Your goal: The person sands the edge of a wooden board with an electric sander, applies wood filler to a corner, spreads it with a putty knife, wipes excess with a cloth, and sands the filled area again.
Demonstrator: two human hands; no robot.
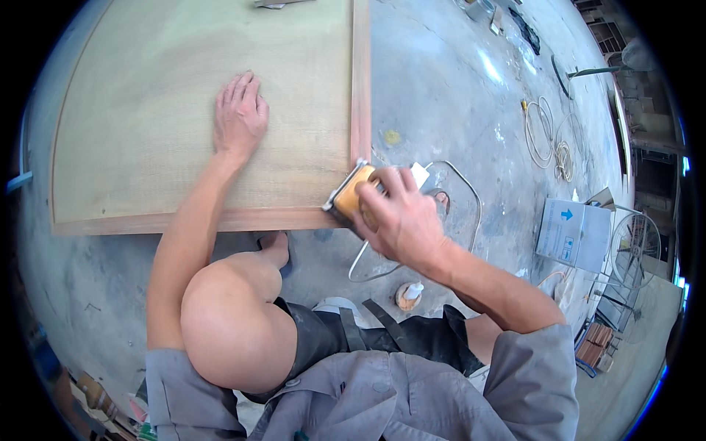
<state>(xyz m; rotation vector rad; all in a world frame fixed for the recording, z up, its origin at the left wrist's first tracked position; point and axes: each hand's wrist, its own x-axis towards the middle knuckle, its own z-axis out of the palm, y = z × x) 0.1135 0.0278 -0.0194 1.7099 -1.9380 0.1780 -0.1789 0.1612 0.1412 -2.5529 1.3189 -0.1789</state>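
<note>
A large pale wooden panel with a reddish wood edging lies in front of me. My left hand rests on its face, fingers extended, palm down, holding nothing. My right hand is wrapped round a yellow electric sander, which sits tilted over the panel's near right corner. The sander's base meets the edging there, though my hand hides part of its body. A pale cord runs from near the sander in a loop beside the panel.
Below the corner, a small white bottle stands on a round piece on the concrete floor. Coiled cable, a cardboard box and a fan are to the right. A small item lies on the panel's far part.
</note>
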